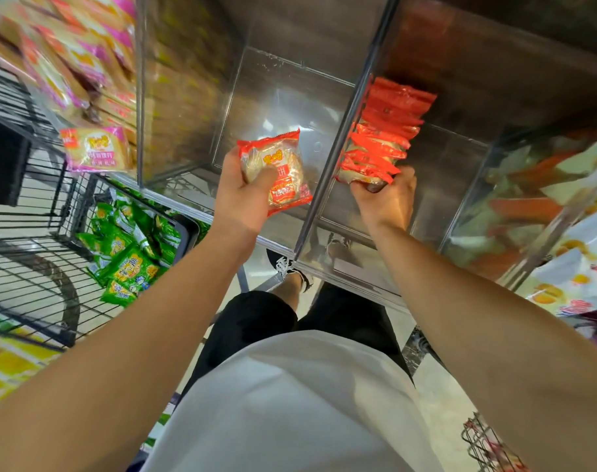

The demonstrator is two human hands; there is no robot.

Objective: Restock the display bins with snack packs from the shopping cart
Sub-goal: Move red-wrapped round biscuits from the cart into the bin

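My left hand [242, 195] grips a red snack pack [283, 165], held flat above the open middle clear bin [280, 93], which has nothing lying in it. My right hand [387, 199] is down in the neighbouring clear bin [460, 158] on the right, its fingers curled on the near end of a row of red snack packs [382, 134] standing on edge against the bin's left wall. The shopping cart [34, 233] stands at the left, with several green snack packs [126, 253] in its basket.
The bin at the left holds stacked pink snack packs [96, 148]. White and yellow packs [576, 267] fill the bin at the far right. A wire basket [488, 444] shows at the bottom right. My legs and a shoe [290, 270] stand close to the bins' front.
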